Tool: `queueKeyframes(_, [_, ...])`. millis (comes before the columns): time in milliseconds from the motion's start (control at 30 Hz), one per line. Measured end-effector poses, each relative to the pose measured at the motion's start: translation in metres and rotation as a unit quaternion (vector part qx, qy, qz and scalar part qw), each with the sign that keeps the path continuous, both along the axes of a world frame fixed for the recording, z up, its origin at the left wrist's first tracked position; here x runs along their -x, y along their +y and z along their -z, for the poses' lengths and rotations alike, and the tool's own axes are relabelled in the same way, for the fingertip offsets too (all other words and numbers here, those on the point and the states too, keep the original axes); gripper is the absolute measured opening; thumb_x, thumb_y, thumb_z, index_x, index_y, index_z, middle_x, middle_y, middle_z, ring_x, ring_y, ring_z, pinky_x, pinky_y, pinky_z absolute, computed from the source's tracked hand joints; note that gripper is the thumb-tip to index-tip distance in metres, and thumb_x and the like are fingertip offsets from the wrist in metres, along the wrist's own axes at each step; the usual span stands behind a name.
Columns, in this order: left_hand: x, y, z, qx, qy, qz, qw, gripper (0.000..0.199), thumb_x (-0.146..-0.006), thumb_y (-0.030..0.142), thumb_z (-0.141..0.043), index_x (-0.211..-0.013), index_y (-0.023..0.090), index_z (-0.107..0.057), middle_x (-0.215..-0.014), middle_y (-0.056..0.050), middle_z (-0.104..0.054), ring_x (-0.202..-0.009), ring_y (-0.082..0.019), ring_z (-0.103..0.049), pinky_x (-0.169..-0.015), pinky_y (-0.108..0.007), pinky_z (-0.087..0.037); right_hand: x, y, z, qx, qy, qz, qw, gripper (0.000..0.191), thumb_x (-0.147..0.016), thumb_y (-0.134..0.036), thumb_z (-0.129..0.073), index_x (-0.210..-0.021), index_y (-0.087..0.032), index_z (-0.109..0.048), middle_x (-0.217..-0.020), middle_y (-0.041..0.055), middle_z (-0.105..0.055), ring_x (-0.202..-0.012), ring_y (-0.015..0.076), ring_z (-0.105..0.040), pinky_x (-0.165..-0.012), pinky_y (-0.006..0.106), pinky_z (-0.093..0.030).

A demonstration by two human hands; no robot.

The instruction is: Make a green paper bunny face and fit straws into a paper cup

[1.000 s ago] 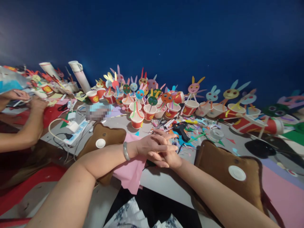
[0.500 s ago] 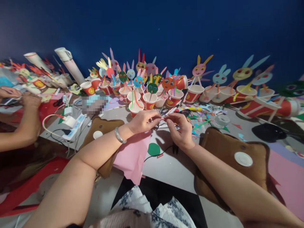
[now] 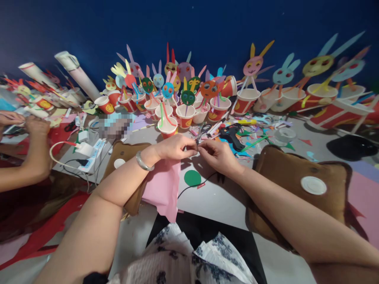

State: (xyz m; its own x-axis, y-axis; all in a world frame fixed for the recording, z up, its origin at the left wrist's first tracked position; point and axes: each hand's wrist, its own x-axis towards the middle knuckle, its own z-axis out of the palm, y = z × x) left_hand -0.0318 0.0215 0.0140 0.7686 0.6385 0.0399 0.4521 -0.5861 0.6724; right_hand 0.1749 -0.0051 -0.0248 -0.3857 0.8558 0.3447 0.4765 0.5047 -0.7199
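My left hand (image 3: 179,147), with a bracelet (image 3: 144,161) on its wrist, is pinched closed above the table. Fingertip to fingertip with it, my right hand (image 3: 218,156) is pinched too. Whatever is between the fingers is too small to make out. Just beyond them lie scissors (image 3: 204,128), partly hidden by the hands. A black glue gun (image 3: 232,135) rests to the right among paper scraps. Below the hands are a green paper circle (image 3: 192,178) and a small red piece (image 3: 201,185). Pink paper (image 3: 163,189) lies under my left wrist.
Paper cups (image 3: 185,116) with paper rabbit heads line the back by the blue wall. Brown cushions (image 3: 278,185) lie under both arms. A power strip (image 3: 92,157) with cables sits left. Another person's hands (image 3: 37,126) are at far left. A clear tape roll (image 3: 284,136) stands right.
My hands have moved slightly left and come closer together, fingertips meeting. The view has shifted, and the scissors and glue gun show more fully.
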Motion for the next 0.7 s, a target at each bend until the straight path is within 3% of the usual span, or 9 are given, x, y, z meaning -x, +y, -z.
queueKeyframes(167, [0.013,0.005,-0.009,0.124,0.062,0.033,0.99,0.016,-0.086,0.026,-0.06,-0.088,0.013,-0.069,-0.066,0.0,-0.068,-0.054,-0.009,-0.058,-0.054,-0.02,-0.039,0.001,-0.002,-0.001,0.042,-0.102,-0.099,0.989,0.018,-0.087,-0.03,-0.057,-0.085,-0.018,-0.07,-0.07,0.0027,-0.067,-0.059,0.0138,-0.055,-0.061,0.026,-0.037])
queueKeyframes(367, [0.023,0.007,-0.012,0.254,0.14,0.095,0.952,0.01,-0.079,0.019,-0.065,-0.087,0.014,-0.07,-0.066,-0.002,-0.072,-0.06,-0.013,-0.068,-0.057,-0.021,-0.048,0.004,-0.008,-0.005,0.059,-0.23,-0.187,0.953,0.016,-0.082,-0.03,-0.068,-0.092,-0.018,-0.07,-0.084,0.0045,-0.067,-0.071,0.0166,-0.057,-0.064,0.027,-0.035])
queueKeyframes(500, [0.025,0.01,-0.011,0.251,0.18,0.099,0.946,0.011,-0.072,0.011,-0.067,-0.082,0.014,-0.069,-0.071,-0.001,-0.074,-0.063,-0.012,-0.067,-0.057,-0.02,-0.047,0.006,-0.011,-0.009,0.078,-0.266,-0.2,0.94,0.026,-0.076,-0.035,-0.077,-0.093,-0.018,-0.068,-0.089,0.0045,-0.062,-0.074,0.0172,-0.056,-0.063,0.027,-0.034])
queueKeyframes(700, [0.024,0.012,-0.01,0.186,0.223,0.079,0.954,0.014,-0.062,0.014,-0.076,-0.073,0.015,-0.068,-0.059,0.004,-0.063,-0.053,-0.009,-0.053,-0.048,-0.02,-0.035,0.008,-0.014,-0.009,0.093,-0.289,-0.199,0.932,0.031,-0.076,-0.034,-0.079,-0.099,-0.018,-0.066,-0.095,0.0044,-0.06,-0.078,0.0177,-0.056,-0.063,0.027,-0.034])
